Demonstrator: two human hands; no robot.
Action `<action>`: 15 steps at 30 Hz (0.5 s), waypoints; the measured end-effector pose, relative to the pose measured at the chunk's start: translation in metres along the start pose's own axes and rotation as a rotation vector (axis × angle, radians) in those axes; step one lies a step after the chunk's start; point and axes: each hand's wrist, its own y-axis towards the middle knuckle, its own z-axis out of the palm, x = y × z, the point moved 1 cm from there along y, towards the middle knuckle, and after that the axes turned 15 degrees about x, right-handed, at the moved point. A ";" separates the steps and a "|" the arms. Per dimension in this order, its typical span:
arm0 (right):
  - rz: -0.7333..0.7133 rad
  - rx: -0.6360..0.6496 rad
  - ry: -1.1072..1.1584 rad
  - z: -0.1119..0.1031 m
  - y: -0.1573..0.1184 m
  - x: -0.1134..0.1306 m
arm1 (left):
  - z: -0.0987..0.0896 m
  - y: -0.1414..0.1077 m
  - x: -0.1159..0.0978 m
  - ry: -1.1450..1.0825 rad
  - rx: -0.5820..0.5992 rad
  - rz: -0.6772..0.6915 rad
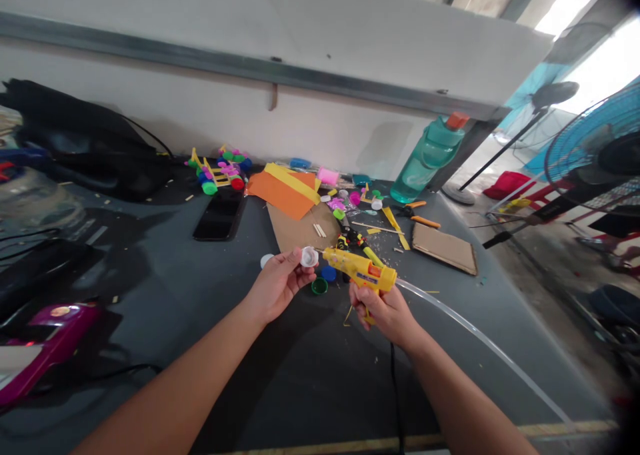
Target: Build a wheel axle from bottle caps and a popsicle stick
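Note:
My left hand [281,283] pinches a white bottle cap [309,257], its hollow side turned toward me. Wrapped round the handle of a yellow hot glue gun [357,267] is my right hand [379,308]. The gun's nozzle points left and sits right at the cap's rim; whether they touch I cannot tell. A long clear glue stick [480,338] trails from the gun's back end. Beneath the hands lie a green cap [319,286], a blue cap [329,273] and another white cap [267,260].
A phone [219,214], orange paper [280,192], brown cardboard [445,247] and orange-handled pliers [425,222] lie about the table [240,382]. Small colourful cap models [220,172] stand at the back. A teal bottle [427,158] rises at the back right, with a fan [600,148] beyond.

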 end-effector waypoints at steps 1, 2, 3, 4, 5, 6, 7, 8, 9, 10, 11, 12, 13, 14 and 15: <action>-0.002 -0.003 0.005 0.000 0.000 -0.001 | 0.001 0.000 -0.001 0.000 -0.003 0.005; -0.004 -0.006 0.009 0.000 0.000 -0.001 | 0.001 0.000 -0.001 -0.002 -0.006 0.008; -0.005 -0.007 0.011 0.000 0.000 -0.002 | 0.002 0.000 -0.001 -0.004 -0.011 0.011; -0.005 -0.007 0.010 0.000 0.000 -0.002 | 0.002 0.000 -0.002 -0.007 -0.015 0.015; -0.003 -0.006 0.007 0.000 0.000 -0.003 | 0.002 0.000 -0.002 -0.011 -0.018 0.020; -0.001 -0.005 0.003 0.000 0.000 -0.003 | 0.002 0.000 -0.003 -0.014 -0.020 0.026; 0.001 -0.004 0.001 0.000 0.000 -0.003 | 0.002 0.000 -0.003 -0.018 -0.020 0.033; 0.002 -0.003 -0.001 0.000 0.000 -0.003 | 0.002 0.000 -0.003 -0.020 -0.018 0.040; 0.004 -0.004 0.000 0.000 0.000 -0.003 | 0.002 0.000 -0.004 -0.022 -0.016 0.047; 0.006 -0.006 0.001 0.000 0.000 -0.002 | 0.002 0.000 -0.004 -0.023 -0.014 0.053; 0.007 -0.006 0.002 0.000 0.000 -0.002 | 0.002 0.000 -0.005 -0.023 -0.013 0.058; 0.008 -0.006 0.002 0.000 0.000 -0.002 | 0.002 0.000 -0.005 -0.024 -0.011 0.062; 0.010 -0.004 0.000 0.000 0.000 -0.002 | 0.002 0.000 -0.005 -0.023 -0.011 0.064; 0.010 -0.001 -0.003 0.000 0.000 -0.002 | 0.002 0.000 -0.006 -0.023 -0.013 0.066; 0.011 0.002 -0.006 0.000 0.000 -0.002 | 0.002 0.000 -0.006 -0.022 -0.015 0.068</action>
